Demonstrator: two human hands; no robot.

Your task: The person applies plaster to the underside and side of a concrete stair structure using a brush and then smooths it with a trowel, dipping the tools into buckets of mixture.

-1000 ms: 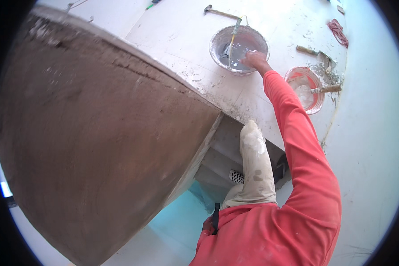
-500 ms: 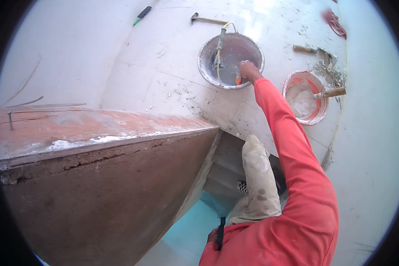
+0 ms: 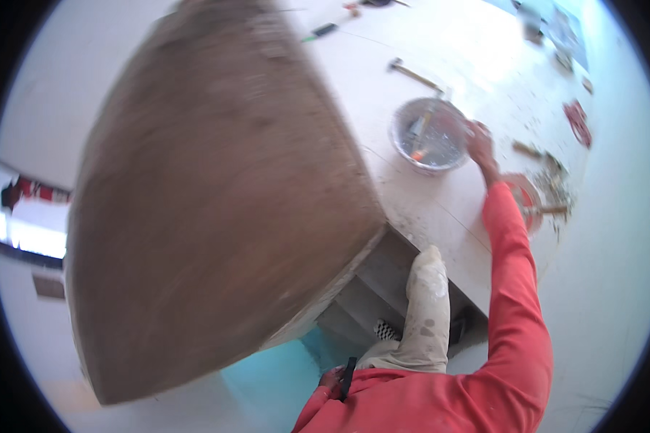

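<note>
My right hand reaches far out on a red sleeve and sits on the right rim of a grey metal basin, with the fingers curled over the edge. The basin stands on the white floor and holds tools, one with an orange handle. My left hand is low by my waist, beside a thin black object. The blur hides whether it grips that object. My leg in stained white trousers stands on grey steps.
A large rough brown plastered slab fills the left and middle. A red bucket lies partly behind my arm, next to a wooden-handled tool. A hammer lies beyond the basin. Debris is scattered on the right.
My view has swung, so the brown slab now covers much more of the picture. My right hand has moved from inside the basin to its right rim.
</note>
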